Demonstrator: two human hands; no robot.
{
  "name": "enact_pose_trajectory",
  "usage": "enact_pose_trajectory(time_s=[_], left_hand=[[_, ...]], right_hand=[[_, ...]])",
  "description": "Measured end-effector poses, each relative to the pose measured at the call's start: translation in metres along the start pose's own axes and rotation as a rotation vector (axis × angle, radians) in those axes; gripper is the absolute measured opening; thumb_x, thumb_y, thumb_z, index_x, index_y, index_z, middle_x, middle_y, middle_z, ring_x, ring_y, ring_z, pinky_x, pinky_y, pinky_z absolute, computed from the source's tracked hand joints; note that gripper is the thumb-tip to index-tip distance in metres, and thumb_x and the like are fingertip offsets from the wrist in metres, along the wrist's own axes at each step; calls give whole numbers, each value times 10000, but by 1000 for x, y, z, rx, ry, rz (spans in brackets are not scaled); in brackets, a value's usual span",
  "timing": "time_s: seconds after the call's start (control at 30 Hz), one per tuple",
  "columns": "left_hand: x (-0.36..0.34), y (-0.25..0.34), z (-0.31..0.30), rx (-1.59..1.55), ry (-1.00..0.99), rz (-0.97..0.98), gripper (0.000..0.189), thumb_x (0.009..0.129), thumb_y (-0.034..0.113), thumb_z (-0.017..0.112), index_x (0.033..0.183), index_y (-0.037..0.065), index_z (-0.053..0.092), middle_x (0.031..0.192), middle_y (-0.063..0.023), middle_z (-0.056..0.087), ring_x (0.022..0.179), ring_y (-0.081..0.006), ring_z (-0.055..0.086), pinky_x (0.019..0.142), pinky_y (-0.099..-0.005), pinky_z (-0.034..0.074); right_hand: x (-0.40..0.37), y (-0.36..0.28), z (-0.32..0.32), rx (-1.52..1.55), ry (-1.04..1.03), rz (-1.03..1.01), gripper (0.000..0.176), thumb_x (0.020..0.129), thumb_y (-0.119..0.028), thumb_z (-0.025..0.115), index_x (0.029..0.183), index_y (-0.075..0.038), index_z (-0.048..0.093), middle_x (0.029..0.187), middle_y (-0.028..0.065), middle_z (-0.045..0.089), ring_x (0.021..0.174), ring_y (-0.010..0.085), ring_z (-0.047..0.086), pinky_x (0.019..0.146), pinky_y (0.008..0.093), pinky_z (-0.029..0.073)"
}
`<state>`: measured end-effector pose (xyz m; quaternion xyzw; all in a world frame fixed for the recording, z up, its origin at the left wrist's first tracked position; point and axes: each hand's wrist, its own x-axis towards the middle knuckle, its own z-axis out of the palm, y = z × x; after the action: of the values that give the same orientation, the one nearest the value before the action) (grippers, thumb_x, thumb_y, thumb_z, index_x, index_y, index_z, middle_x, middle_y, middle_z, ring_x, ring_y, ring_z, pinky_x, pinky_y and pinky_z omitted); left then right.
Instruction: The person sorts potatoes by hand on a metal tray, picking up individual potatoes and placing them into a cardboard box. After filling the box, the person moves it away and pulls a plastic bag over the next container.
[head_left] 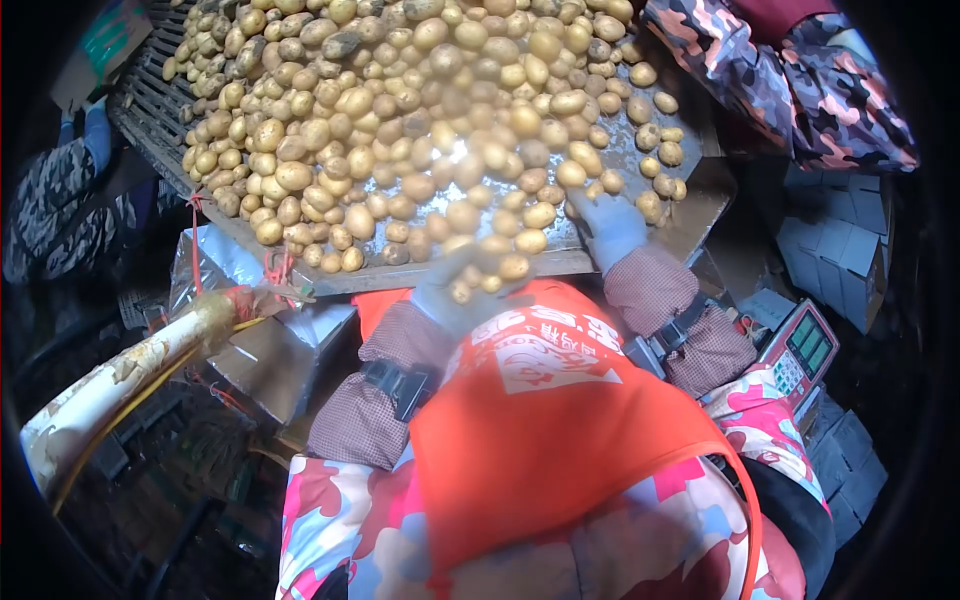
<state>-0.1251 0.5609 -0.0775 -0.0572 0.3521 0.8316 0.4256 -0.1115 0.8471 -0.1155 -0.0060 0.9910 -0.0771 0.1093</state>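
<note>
Small yellow-brown potatoes [357, 222] lie heaped on a metal sorting table [635, 150], loosest along its near edge. At that edge my left hand [450, 292], in a pale glove, is cupped around a few small potatoes [490, 284] in front of the red apron [560, 440]; its fingers are partly blurred. My right hand [610, 226], in a grey-blue glove, reaches over the rim at the right. Its fingers are stretched toward a potato [571, 174], and I see nothing held in it.
A digital scale [803, 350] stands at my right, near stacked cardboard boxes [835, 240]. A peeling white pole [125, 390] slants up at the left, beside an open carton [270, 360]. Another person's camouflage sleeve [730, 70] is at upper right; another person [70, 200] is at left.
</note>
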Motion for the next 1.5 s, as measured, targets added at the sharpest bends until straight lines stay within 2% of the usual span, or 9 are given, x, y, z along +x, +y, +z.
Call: enact_pose_trajectory(time_s=[0.13,0.23,0.5,0.63,0.73,0.87,1.0,1.27,1.5], left_hand=[[6,37,19,-774,235,-423,384,832,-91,732,1170,0,573,1295,-194,582,1244,-339,573,1024,-534,540],[10,17,17,-227,62,-253,315,908,66,702,1193,33,573,1257,-163,600,1246,-289,574,1032,-466,526],[50,16,38,-812,130,-367,330,1023,293,559,1290,101,540,1142,-63,627,1143,-223,582,1015,-387,490],[72,-17,-12,-112,23,-134,341,1007,298,588,1251,60,574,1162,-130,634,1064,-263,633,893,-390,550],[68,-14,-17,-94,48,-99,338,999,287,604,1216,29,592,1125,-155,639,1001,-285,662,820,-395,582],[57,22,31,-849,271,-238,357,997,299,608,1190,-1,600,936,-122,630,887,-274,647,784,-425,592],[50,19,21,-811,245,-171,323,1003,295,594,1131,0,612,866,-107,619,800,-232,623,761,-386,602],[47,1,-16,-407,156,155,302,1042,155,502,1336,90,503,1369,-153,520,1218,-192,582,972,-375,556],[43,25,2,-555,267,15,352,991,241,626,1273,42,557,1136,-103,650,1056,-193,658,841,-299,592]], right_hand=[[-3,3,-3,752,129,225,549,842,-66,722,1369,-117,574,1004,67,652,900,226,641,773,363,528],[8,-42,-57,1512,28,542,520,862,-21,686,1365,-28,557,1074,6,616,927,108,595,802,249,510],[8,-106,-78,554,221,-256,435,760,-61,698,1194,-72,667,1177,144,653,1075,355,608,965,438,487],[8,-107,-84,638,40,-496,428,766,-75,705,1193,-62,667,1208,147,653,1134,360,601,996,435,476],[20,-92,-96,805,39,-516,390,851,-103,680,1239,-70,663,1175,108,668,1111,268,625,969,387,497],[75,14,-41,991,226,569,476,947,-261,659,1381,-83,581,1023,69,681,816,144,642,728,296,555],[104,50,-3,71,248,457,396,935,-235,682,1289,-61,645,992,104,707,853,184,659,801,306,541],[118,93,16,361,83,324,307,920,-182,691,1153,17,677,1008,128,735,914,190,674,840,308,529],[105,75,12,248,264,253,373,918,-206,717,1239,-27,650,1135,147,703,1024,218,659,917,324,523]])
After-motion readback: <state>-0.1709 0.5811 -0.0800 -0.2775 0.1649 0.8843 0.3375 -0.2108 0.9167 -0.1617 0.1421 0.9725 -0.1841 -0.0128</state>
